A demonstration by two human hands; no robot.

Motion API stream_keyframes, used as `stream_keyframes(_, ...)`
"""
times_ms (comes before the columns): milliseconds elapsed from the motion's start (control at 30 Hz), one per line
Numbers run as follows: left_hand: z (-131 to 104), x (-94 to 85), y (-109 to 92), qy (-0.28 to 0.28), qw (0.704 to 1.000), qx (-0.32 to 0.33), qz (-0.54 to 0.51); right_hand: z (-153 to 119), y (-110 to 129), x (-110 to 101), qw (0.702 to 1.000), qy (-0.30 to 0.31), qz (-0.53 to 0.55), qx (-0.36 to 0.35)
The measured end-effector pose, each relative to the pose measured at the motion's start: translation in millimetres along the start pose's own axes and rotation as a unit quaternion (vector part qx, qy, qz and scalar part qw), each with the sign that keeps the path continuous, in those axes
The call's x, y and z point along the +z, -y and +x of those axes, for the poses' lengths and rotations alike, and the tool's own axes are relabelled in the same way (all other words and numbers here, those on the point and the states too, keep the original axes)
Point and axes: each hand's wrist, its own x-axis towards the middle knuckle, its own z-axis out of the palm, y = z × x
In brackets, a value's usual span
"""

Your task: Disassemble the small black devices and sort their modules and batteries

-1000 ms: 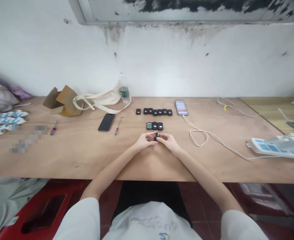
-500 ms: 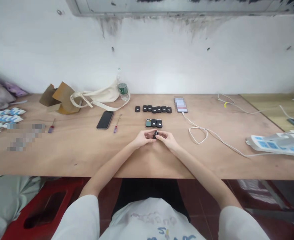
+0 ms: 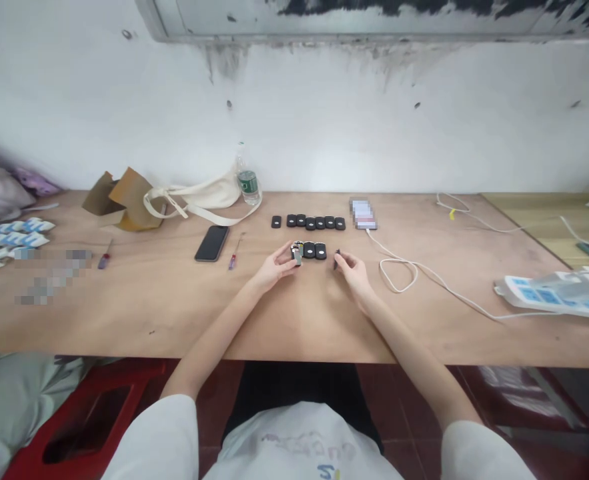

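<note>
My left hand [image 3: 276, 267] pinches a small opened device [image 3: 297, 254] with its green circuit board showing, at the left end of the near row. Two closed black devices [image 3: 315, 251] lie beside it, touching each other. To the right of that row, my right hand [image 3: 353, 270] is closed on a thin dark piece [image 3: 337, 259], held on edge between thumb and fingers. Farther back lies a row of several black devices [image 3: 320, 223], with a single one [image 3: 276, 221] a little apart at its left end.
Left of my hands lie a black phone [image 3: 212, 243] and two screwdrivers [image 3: 234, 252]. Behind stand a water bottle [image 3: 248, 183], a white bag [image 3: 209, 193] and a brown paper bag [image 3: 134, 199]. At right are a lit phone [image 3: 363, 213], its white cable and a power strip [image 3: 549, 293].
My hands have moved apart from the black piece they both held. The left is now at the circuit-board device; the right has shifted rightward with a thin dark piece.
</note>
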Motion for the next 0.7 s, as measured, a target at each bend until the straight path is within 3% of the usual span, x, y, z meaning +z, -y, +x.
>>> stream_keyframes(67,2,-6.6,-4,-0.01,0.999,0.011,-0.03,9,-4,-8,0.989,-0.094,-0.107,-0.047)
stream_keyframes(133,4,-12.7,-6,-0.035,0.998,0.021,-0.036,18,-9,-14,0.963,-0.139,-0.21,-0.098)
stream_keyframes(333,9,-25.9,-9,-0.072,0.996,0.031,-0.04,34,-22,-14,0.901,-0.11,-0.381,-0.179)
stream_keyframes(467,12,-26.0,-7,-0.104,0.994,0.027,-0.023,38,-24,-9,0.862,-0.092,-0.457,-0.198)
stream_keyframes(700,21,-23.2,5,-0.176,0.972,0.083,0.129,36,-20,-5,0.841,-0.098,-0.504,-0.171)
